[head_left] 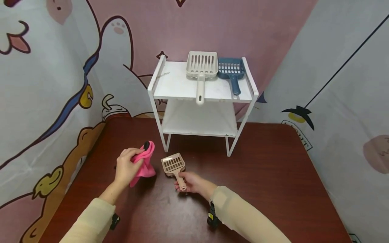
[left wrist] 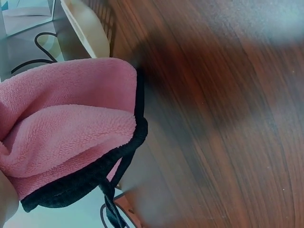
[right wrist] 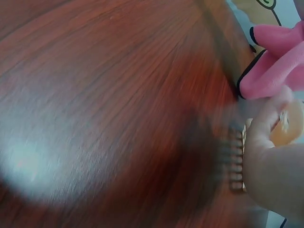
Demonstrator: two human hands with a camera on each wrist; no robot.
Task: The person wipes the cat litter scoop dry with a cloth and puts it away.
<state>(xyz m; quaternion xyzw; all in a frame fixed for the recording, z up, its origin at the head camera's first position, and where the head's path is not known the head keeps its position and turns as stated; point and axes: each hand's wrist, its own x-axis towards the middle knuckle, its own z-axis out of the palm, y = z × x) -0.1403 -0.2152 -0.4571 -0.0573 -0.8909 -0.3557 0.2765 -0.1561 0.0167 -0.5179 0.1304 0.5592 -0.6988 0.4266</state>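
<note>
My left hand point(head_left: 125, 167) pinches a pink cloth point(head_left: 146, 163) with black edging, held bunched above the left part of the table. Up close in the left wrist view, the cloth point(left wrist: 76, 128) looks fluffy and folded over. The handle of a beige slotted litter scoop point(head_left: 174, 163) is in the grip of my right hand point(head_left: 194, 182). The scoop's head tilts up and left, a short gap from the cloth. In the right wrist view my right hand point(right wrist: 266, 161) hides most of the scoop, and the pink cloth point(right wrist: 273, 61) appears beyond it.
A white two-tier rack point(head_left: 199, 130) stands at the back of the brown table point(head_left: 267, 189). On its top shelf lie a larger off-white litter scoop point(head_left: 200, 81), its handle jutting past the front edge, and a blue litter scoop point(head_left: 234, 79). Printed curtains surround the table.
</note>
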